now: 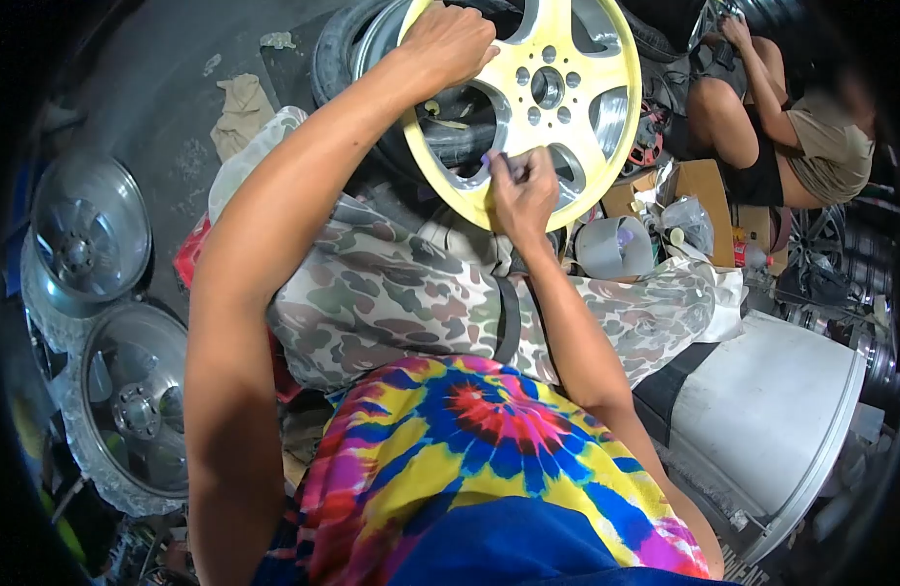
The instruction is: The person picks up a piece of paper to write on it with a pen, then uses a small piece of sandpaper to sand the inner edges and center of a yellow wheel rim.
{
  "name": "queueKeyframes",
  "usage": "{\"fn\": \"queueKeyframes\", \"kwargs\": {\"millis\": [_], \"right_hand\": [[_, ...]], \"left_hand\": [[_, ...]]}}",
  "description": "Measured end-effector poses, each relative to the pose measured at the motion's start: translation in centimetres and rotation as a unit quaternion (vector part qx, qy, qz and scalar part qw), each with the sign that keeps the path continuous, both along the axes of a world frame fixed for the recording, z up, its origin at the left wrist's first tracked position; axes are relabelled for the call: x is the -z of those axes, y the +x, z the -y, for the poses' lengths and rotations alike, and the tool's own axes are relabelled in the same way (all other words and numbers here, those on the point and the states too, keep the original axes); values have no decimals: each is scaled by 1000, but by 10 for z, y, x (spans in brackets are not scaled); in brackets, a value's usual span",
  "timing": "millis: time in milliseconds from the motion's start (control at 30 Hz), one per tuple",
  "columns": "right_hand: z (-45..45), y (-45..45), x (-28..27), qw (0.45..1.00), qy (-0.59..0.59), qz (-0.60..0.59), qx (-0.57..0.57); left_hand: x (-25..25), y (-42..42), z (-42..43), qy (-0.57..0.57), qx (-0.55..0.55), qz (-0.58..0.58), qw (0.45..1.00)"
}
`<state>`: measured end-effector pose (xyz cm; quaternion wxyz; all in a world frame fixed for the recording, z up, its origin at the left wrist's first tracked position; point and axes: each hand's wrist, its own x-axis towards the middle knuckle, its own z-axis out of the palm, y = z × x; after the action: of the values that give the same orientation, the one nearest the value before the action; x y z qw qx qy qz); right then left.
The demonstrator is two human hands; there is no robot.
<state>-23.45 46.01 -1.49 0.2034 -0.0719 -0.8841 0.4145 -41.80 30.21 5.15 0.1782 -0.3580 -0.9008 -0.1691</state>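
A pale-yellow alloy wheel [589, 105] with bare metal showing in its openings is tilted up in front of me. My left hand [448, 44] is closed at the wheel's upper left, its fingers curled over the rim and spoke. Lower down, my right hand [526, 192] is pinched at the edge of an opening between two spokes. A small purple piece [487, 160] shows at its fingertips; most of it is hidden, so I cannot tell its kind. Behind the wheel lies a black tire [335, 61].
Two silver wheels [91, 230] lie at the left on plastic wrap. A beige cloth [242, 115] is on the dark floor. At right are a white bucket [606, 249], a cardboard box [706, 186], a large white curved panel [767, 400] and another person [792, 132] sitting.
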Motion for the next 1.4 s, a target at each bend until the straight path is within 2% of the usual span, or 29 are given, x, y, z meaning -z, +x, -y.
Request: {"fn": "queueKeyframes", "kwargs": {"millis": [67, 167, 267, 300, 367, 400, 467, 500, 533, 600, 667, 733, 800, 867, 1000, 1067, 1133, 1167, 1267, 1333, 1400], "right_hand": [[8, 7, 6, 999, 13, -44, 14], [23, 40, 12, 997, -55, 48, -15], [-3, 3, 14, 1000, -15, 10, 5], [-12, -17, 8, 999, -9, 33, 34], [-19, -44, 1, 989, -93, 91, 63], [-21, -50, 3, 981, -145, 106, 72], [-27, -38, 9, 982, -98, 148, 71], [-22, -31, -3, 955, -226, 180, 71], [-25, -38, -5, 955, -225, 183, 67], [-41, -53, -5, 970, -161, 179, 32], [-44, -86, -22, 954, -256, 149, -42], [-46, -88, -28, 958, -233, 161, -51], [-46, -66, -22, 947, -211, 230, -72], [-45, -56, -17, 943, -217, 245, -58], [-51, -88, -11, 974, -147, 153, -82], [-54, -96, -3, 982, -107, 132, -84], [-35, -63, -20, 986, -89, 140, -20], [-37, -50, -7, 983, -106, 149, -24], [-53, -14, -7, 952, -88, 280, -91], [-87, -17, -10, 934, -33, 322, -153], [-116, -30, -24, 952, -60, 292, -65]], "left_hand": [[-3, 4, -2, -55, -8, -36, 998], [0, -3, -2, -97, -1, -20, 995], [-12, 9, -10, -136, -44, 4, 990], [-19, 12, -9, -137, -43, 7, 990], [-38, 13, -10, -112, -48, 116, 986], [-43, 13, -9, -111, -47, 114, 986], [-53, 9, 2, -45, -83, 174, 980], [-55, 12, 10, 24, -79, 168, 982], [-64, 14, 15, 24, -83, 170, 982], [-82, 15, 17, 76, -45, 225, 970], [-94, 19, 15, 102, -41, 209, 972], [-99, 18, 16, 128, -26, 186, 974], [-104, 18, 20, 142, -28, 169, 975], [-110, 18, 25, 146, -27, 187, 971], [-116, 16, 25, 157, -10, 146, 977], [-110, 9, 24, 169, -52, 130, 976], [-108, 8, 31, 172, -57, 135, 974], [-104, 5, 34, 187, -58, 141, 971], [-99, 1, 47, 189, -71, 133, 970], [-97, -1, 53, 175, -72, 118, 975], [-96, 2, 57, 142, -121, 110, 976]]}}
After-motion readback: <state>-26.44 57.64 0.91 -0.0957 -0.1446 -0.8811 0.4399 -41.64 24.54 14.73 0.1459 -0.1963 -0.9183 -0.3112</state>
